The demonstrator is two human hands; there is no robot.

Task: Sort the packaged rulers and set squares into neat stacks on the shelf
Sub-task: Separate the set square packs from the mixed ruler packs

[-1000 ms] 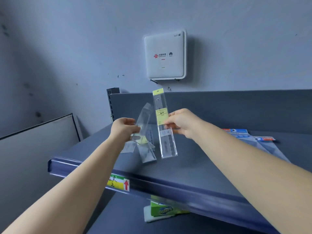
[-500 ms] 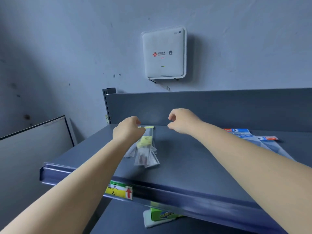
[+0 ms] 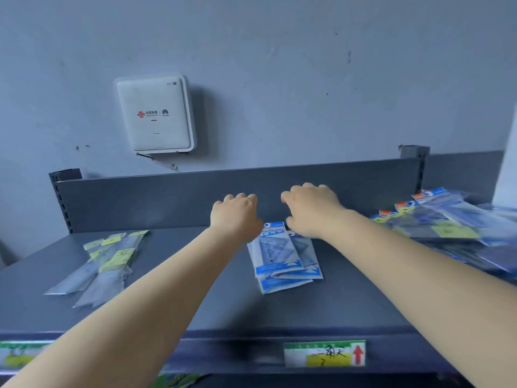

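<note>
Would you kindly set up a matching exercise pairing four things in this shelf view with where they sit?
Things:
1. clear ruler packs with yellow labels
2. small blue set square stack
3. large heap of blue packs
4. white wall box

Places:
A. shelf's right end
B. on the wall, above the shelf
C. shelf's left side
D. mid-shelf, just below both hands

Pairs: 1-C, 2-D, 3-A, 4-B

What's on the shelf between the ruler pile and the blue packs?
Only bare shelf and the left forearm above it lie between the ruler pile and the blue packs, in the head view.
</note>
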